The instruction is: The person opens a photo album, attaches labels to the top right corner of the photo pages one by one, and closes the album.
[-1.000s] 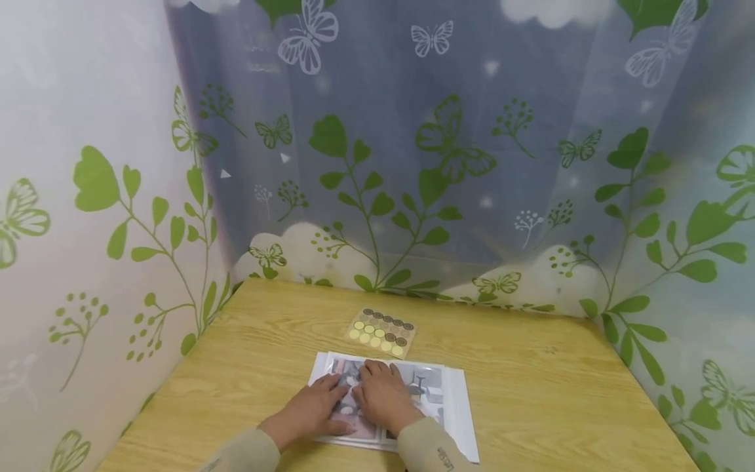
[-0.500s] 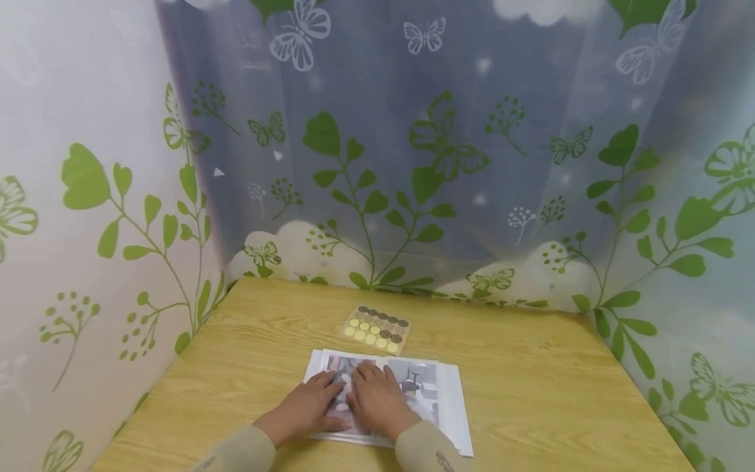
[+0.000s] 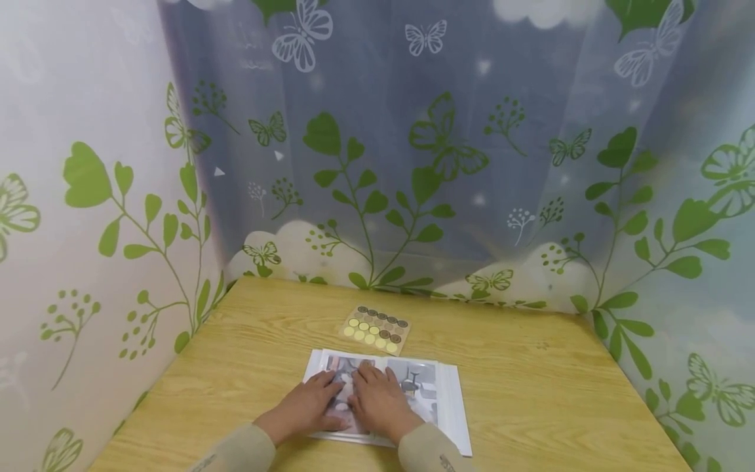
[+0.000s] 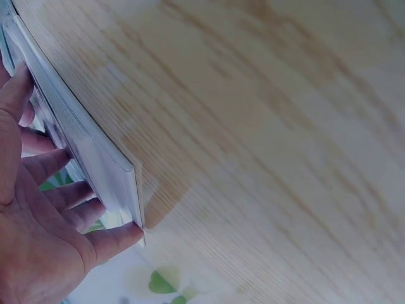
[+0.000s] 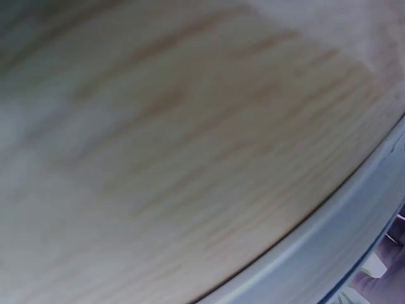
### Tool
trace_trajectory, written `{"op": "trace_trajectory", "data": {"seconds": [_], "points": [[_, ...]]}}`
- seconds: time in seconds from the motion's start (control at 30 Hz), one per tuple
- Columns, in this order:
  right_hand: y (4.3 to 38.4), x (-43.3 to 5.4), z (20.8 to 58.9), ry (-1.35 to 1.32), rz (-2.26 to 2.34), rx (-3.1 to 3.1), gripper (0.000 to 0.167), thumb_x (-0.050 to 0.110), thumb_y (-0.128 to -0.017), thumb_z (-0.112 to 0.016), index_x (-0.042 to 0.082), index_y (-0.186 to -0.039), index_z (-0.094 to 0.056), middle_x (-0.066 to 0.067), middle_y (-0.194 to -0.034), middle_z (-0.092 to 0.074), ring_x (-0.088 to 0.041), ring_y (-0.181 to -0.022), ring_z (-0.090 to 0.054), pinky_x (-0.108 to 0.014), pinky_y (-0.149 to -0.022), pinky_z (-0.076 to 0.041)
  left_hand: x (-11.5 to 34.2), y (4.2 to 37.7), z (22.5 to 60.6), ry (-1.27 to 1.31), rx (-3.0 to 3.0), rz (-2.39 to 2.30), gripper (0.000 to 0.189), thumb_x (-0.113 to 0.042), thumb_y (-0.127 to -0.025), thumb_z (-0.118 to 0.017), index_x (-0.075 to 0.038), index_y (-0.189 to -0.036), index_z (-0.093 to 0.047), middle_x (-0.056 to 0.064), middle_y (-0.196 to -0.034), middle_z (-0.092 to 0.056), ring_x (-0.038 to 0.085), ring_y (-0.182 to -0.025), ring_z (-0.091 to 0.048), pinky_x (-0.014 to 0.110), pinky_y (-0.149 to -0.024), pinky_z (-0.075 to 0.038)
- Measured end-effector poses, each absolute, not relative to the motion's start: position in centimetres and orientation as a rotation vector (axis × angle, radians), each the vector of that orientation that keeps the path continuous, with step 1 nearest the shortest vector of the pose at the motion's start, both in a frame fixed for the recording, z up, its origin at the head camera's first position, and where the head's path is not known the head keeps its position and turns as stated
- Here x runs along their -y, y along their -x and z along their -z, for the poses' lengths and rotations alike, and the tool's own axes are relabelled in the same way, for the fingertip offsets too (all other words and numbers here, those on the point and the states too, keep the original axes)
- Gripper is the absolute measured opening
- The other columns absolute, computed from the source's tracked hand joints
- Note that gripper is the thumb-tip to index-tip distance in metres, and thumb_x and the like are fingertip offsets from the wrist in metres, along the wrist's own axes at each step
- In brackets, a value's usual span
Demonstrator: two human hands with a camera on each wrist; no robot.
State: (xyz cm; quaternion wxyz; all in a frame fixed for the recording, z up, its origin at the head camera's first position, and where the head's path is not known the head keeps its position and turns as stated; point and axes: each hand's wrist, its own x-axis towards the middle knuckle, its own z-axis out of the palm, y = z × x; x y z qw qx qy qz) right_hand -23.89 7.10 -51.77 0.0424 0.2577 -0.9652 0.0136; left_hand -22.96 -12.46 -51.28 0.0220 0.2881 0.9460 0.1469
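A photo album (image 3: 451, 406) with white edges and glossy pages lies spread on the table. Its left page has a pinkish-grey picture, its right page a grey-and-white one. My left hand (image 3: 303, 405) rests on the left page with fingers extended. In the left wrist view, that hand (image 4: 38, 215) touches the album (image 4: 104, 164) along its side, one fingertip at the corner. My right hand (image 3: 380, 401) lies over the middle of the album, fingers fairly straight on the left picture. Just beyond its fingertips shows a small round brown spot (image 3: 366, 364). In the right wrist view the album's thick edge (image 5: 297, 253) shows.
A sheet of round stickers (image 3: 375, 330), brown and yellow, lies just behind the album. The wood-grain table (image 3: 531, 393) reaches back to a hanging cloth (image 3: 377, 164) printed with leaves and butterflies, which also encloses both sides.
The right hand has drawn slightly toward the person, and the round brown spot beyond its fingertips has come into view. The left hand keeps its place; the head view has shifted a little.
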Motion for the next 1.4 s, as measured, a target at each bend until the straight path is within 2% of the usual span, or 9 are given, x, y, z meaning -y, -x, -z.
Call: {"op": "trace_trajectory", "data": {"seconds": [0.57, 0.7, 0.83, 1.0, 1.17, 1.3, 1.4], "points": [[24.6, -8.5, 51.9, -0.73, -0.114, 2.93, 0.049, 0.037, -0.101, -0.052, 0.01, -0.141, -0.053, -0.005, -0.146, -0.05, -0.026, -0.135, -0.045, -0.056, -0.112, -0.031, 12.2, 22.9, 50.5, -0.872, -2.937, -0.411, 0.079, -0.055, -0.082, -0.074, 0.0, -0.135, -0.057, 0.027, -0.143, -0.046, 0.044, -0.13, -0.045, 0.061, -0.1, -0.043], [24.7, -9.0, 51.9, -0.716, -0.132, 2.925, 0.05, 0.036, -0.101, -0.051, 0.009, -0.143, -0.051, -0.007, -0.143, -0.052, -0.028, -0.134, -0.046, -0.056, -0.112, -0.032, 12.3, 23.0, 50.3, -0.907, -2.967, -0.384, 0.079, -0.058, -0.08, -0.074, 0.0, -0.132, -0.059, 0.026, -0.139, -0.05, 0.043, -0.126, -0.049, 0.061, -0.096, -0.046], [24.9, -9.7, 51.5, -0.689, -0.17, 2.91, 0.047, 0.034, -0.101, -0.053, 0.006, -0.139, -0.055, -0.011, -0.137, -0.055, -0.03, -0.13, -0.049, -0.056, -0.11, -0.034, 12.3, 23.2, 50.1, -0.918, -2.974, -0.4, 0.077, -0.058, -0.078, -0.075, -0.002, -0.129, -0.062, 0.023, -0.136, -0.053, 0.041, -0.123, -0.051, 0.059, -0.094, -0.048], [25.4, -11.5, 50.9, -0.65, -0.246, 2.899, 0.046, 0.031, -0.101, -0.054, 0.001, -0.135, -0.056, -0.015, -0.137, -0.056, -0.033, -0.128, -0.05, -0.058, -0.109, -0.034, 12.4, 23.9, 49.9, -0.869, -2.965, -0.455, 0.067, -0.055, -0.08, -0.075, -0.005, -0.124, -0.065, 0.022, -0.132, -0.054, 0.04, -0.118, -0.055, 0.055, -0.094, -0.05], [26.2, -13.7, 50.4, -0.571, -0.357, 2.927, 0.047, 0.03, -0.102, -0.053, -0.001, -0.137, -0.054, -0.019, -0.138, -0.054, -0.036, -0.13, -0.048, -0.06, -0.11, -0.032, 12.5, 24.7, 49.5, -0.816, -2.984, -0.442, 0.051, -0.045, -0.083, -0.076, -0.005, -0.112, -0.069, 0.017, -0.119, -0.06, 0.032, -0.104, -0.059, 0.05, -0.088, -0.053], [26.8, -15.5, 50.1, -0.487, -0.445, 2.939, 0.046, 0.027, -0.102, -0.054, -0.004, -0.136, -0.055, -0.02, -0.136, -0.055, -0.04, -0.128, -0.049, -0.059, -0.108, -0.035, 12.4, 25.7, 49.1, -0.782, -3.034, -0.417, 0.04, -0.04, -0.085, -0.076, -0.004, -0.102, -0.069, 0.009, -0.1, -0.062, 0.025, -0.087, -0.06, 0.045, -0.076, -0.055], [27.3, -16.7, 50.2, -0.431, -0.49, 2.944, 0.045, 0.026, -0.102, -0.053, -0.005, -0.135, -0.055, -0.023, -0.135, -0.056, -0.041, -0.127, -0.049, -0.059, -0.107, -0.037, 12.3, 26.8, 48.9, -0.706, -3.053, -0.434, 0.035, -0.037, -0.086, -0.075, -0.005, -0.1, -0.068, 0.007, -0.094, -0.062, 0.025, -0.084, -0.06, 0.045, -0.073, -0.054]]}}
